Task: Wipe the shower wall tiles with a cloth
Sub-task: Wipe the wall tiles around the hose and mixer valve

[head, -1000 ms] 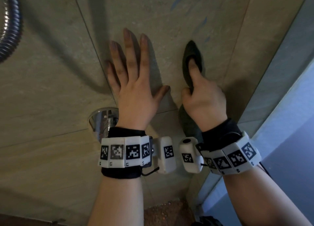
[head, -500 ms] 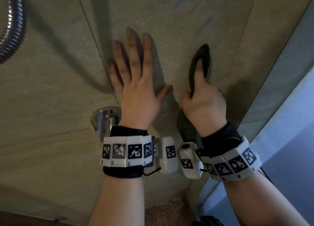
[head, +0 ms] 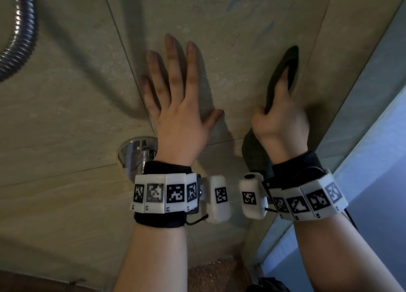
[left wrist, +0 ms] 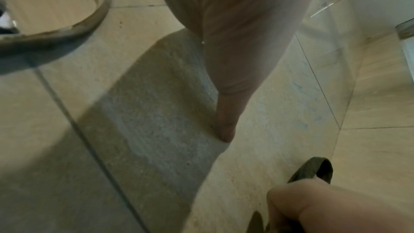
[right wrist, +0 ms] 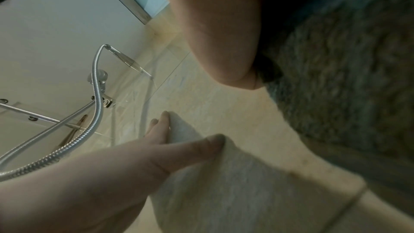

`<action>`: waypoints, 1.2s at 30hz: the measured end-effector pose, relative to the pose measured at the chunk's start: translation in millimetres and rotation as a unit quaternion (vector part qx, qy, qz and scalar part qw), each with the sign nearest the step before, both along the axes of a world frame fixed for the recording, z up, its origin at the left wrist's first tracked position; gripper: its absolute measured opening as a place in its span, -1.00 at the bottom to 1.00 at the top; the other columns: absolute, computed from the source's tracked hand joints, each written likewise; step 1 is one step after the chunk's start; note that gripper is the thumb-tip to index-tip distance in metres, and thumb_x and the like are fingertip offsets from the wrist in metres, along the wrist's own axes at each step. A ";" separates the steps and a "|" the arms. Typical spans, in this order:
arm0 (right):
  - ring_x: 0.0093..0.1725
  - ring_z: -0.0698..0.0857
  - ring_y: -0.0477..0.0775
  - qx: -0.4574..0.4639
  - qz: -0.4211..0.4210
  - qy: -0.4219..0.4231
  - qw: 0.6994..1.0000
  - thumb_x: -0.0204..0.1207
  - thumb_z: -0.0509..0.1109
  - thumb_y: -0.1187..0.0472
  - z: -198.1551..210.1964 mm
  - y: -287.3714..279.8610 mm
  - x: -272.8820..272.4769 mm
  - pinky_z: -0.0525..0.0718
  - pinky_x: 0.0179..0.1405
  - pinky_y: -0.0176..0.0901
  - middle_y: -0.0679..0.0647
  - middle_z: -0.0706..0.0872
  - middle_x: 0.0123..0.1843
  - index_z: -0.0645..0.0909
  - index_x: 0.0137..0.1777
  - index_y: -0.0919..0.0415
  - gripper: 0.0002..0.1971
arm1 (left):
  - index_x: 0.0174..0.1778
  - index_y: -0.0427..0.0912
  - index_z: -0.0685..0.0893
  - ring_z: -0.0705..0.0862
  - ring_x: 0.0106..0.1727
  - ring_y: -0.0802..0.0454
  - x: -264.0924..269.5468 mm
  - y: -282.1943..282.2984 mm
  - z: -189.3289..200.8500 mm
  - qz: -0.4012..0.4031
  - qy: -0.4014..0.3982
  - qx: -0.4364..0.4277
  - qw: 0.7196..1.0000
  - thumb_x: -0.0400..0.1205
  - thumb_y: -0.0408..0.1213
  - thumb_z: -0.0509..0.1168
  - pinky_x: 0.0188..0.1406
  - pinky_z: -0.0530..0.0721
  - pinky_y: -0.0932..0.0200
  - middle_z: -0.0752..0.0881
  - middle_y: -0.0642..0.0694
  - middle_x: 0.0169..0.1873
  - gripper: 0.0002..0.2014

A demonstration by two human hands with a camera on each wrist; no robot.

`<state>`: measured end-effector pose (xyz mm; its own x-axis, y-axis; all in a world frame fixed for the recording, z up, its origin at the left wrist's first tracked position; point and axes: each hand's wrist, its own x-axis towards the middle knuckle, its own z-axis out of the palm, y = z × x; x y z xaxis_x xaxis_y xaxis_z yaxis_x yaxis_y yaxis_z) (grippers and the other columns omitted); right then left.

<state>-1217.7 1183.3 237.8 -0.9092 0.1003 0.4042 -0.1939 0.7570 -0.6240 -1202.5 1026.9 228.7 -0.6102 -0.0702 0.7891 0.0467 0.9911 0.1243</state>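
My left hand [head: 175, 89] lies flat on the beige wall tiles [head: 230, 56], fingers spread and straight, holding nothing. To its right, my right hand [head: 282, 111] grips a dark green cloth [head: 291, 58] and presses it against the tile, index finger stretched along it. The cloth's lower end [head: 254, 157] hangs below the palm. In the left wrist view my left thumb [left wrist: 226, 116] rests on the tile, with the cloth [left wrist: 313, 169] and right hand [left wrist: 336, 206] at lower right. The right wrist view shows the cloth [right wrist: 347, 81] bunched under my thumb [right wrist: 219, 42].
A chrome wall fitting [head: 136, 151] sits just below my left wrist. A metal shower hose [head: 19, 34] curves at the upper left. Faint blue smears [head: 267, 30] mark the tile above the hands. The wall corner and a pale blue panel [head: 373, 138] lie right.
My right hand has slid the cloth rightward and slightly up across the tile, widening the gap to the left hand. The left hand stays flat on the wall.
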 end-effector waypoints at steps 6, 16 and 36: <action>0.06 0.65 0.26 0.012 0.068 -0.076 0.995 0.61 0.23 0.17 -9.9 -14.4 10.7 0.64 0.00 0.01 0.29 0.65 0.20 -0.23 0.67 -0.05 -0.20 | 0.69 -0.16 -0.08 -0.14 0.64 -0.40 1.6 0.3 1.3 -0.013 0.007 0.005 1.000 0.42 0.15 0.48 0.56 -0.26 -0.24 -0.02 -0.33 0.67 0.11; 0.05 0.65 0.24 0.091 0.124 -0.017 0.988 0.61 0.22 0.16 9.1 -20.7 8.3 0.54 -0.11 -0.07 0.22 0.67 0.17 -0.03 0.67 -0.09 -0.30 | 0.67 -0.36 0.03 -0.16 0.63 -0.36 -3.3 -1.9 25.7 -0.071 0.051 0.046 0.995 0.45 -0.01 0.49 0.59 -0.38 0.04 0.03 -0.38 0.67 0.04; -0.02 0.67 0.32 0.070 0.085 0.042 0.993 0.56 0.27 0.14 25.7 -14.2 0.3 0.54 -0.19 -0.05 0.28 0.69 0.09 0.00 0.68 -0.04 -0.26 | 0.69 -0.32 -0.06 -0.19 0.62 -0.38 -7.0 1.3 29.8 -0.013 0.020 0.020 1.000 0.37 0.32 0.44 0.59 -0.22 -0.26 -0.04 -0.38 0.67 0.21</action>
<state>-1217.4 1169.2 263.5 -0.8706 -0.1142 0.4785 -0.3733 0.7870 -0.4912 -1209.5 1028.1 258.4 -0.5807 -0.0866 0.8095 0.0785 0.9837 0.1616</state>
